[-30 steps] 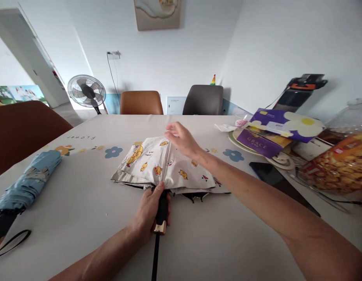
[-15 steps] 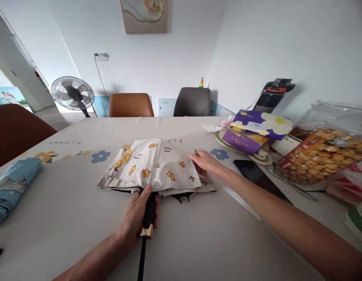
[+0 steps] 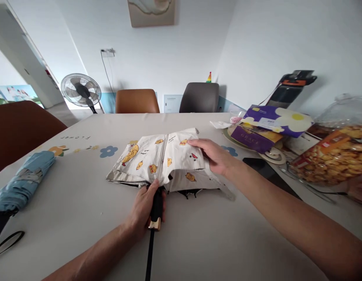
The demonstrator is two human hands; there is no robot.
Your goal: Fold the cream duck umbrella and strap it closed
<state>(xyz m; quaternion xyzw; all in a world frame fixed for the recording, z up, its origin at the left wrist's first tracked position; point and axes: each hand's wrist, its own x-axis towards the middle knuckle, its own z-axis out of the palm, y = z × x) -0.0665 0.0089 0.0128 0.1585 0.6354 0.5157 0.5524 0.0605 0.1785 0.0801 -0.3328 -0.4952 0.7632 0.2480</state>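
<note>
A collapsed white umbrella printed with yellow ducks lies in the middle of the table. Its black handle with a gold end cap points toward me, and my left hand is wrapped round it. My right hand pinches a flap of the canopy fabric on the umbrella's right side and lifts it over toward the middle. A black wrist strap trails from the handle to the near edge.
A folded blue umbrella lies at the left edge. On the right stand a purple flowered box on a plate, a dark phone and a clear tub of snacks. Chairs and a fan stand beyond the table.
My right hand went from the umbrella's top to its right side, took a flap of fabric and is folding it inward. The left hand has kept its grip on the handle.
</note>
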